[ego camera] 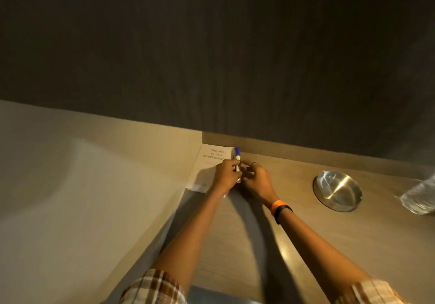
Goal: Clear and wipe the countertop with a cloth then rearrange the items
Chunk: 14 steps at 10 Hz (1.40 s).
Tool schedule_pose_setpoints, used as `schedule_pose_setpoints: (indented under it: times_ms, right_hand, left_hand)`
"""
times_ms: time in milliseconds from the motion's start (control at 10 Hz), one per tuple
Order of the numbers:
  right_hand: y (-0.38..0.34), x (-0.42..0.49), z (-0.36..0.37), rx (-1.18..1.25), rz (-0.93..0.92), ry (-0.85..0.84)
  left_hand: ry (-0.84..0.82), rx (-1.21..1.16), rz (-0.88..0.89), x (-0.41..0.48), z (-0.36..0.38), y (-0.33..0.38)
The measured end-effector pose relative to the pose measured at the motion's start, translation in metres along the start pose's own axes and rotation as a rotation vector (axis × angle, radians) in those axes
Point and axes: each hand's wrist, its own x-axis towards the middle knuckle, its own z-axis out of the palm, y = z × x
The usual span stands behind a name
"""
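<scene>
Nearest me I see two plaid sleeve cuffs (153, 287) at the bottom edge, both cut off by the frame, with bare forearms reaching away over the wooden countertop (235, 244). On the right wrist sits an orange and black band (280, 208).

Both hands meet at the middle. My left hand (227, 175) is curled around a white marker with a blue cap (237, 156), thumb and fingers pinching its barrel. My right hand (257, 181) is bunched just beside it, fingertips drawn together at the same barrel; I cannot tell if they actually grip it. The marker's long axis runs away from me, cap end pointing toward the wall, and its lower end is hidden behind the fingers.

Under and left of the left hand lies a white book (207, 162), flat, its title partly covered by the knuckles and too blurred to read fully.

Well to the right of the right hand rests a round metal dish (337, 190), and beyond it a clear plastic thing (419, 197), cut off at the frame edge, which I cannot identify.

Past the hands stands a dark wall (211, 56)
</scene>
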Motion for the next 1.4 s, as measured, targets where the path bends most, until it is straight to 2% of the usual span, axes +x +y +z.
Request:
schedule_pose_setpoints:
  times_ms: [100,300,400,500,600,800,1200,1400]
  right_hand:
    - [0.028,-0.031,-0.038,0.021,0.034,0.020]
    - [0.052,-0.051,-0.063,-0.028,0.066,-0.013]
    - [0.053,-0.052,-0.064,-0.056,0.056,-0.003]
    - [0.058,-0.050,-0.065,-0.071,0.076,-0.004]
    - [0.061,-0.048,-0.063,-0.142,0.043,-0.004]
    - [0.065,-0.054,-0.051,-0.249,-0.062,0.110]
    - [0.067,-0.058,-0.040,-0.289,-0.051,0.130]
    - [0.061,-0.085,-0.038,-0.296,-0.067,0.194]
  left_hand:
    - [-0.136,-0.113,0.003,-0.015,0.036,0.017]
    - [-0.263,-0.224,-0.018,-0.032,0.068,0.030]
    - [-0.293,-0.170,0.020,-0.034,0.065,0.029]
    - [-0.312,0.038,0.144,-0.037,0.063,0.023]
    - [-0.299,0.063,0.171,-0.038,0.062,0.017]
    - [-0.239,0.103,0.216,-0.034,0.070,0.004]
    - [-0.151,0.262,0.237,-0.034,0.075,-0.007]
    - [0.005,0.324,0.377,-0.064,0.079,-0.014]
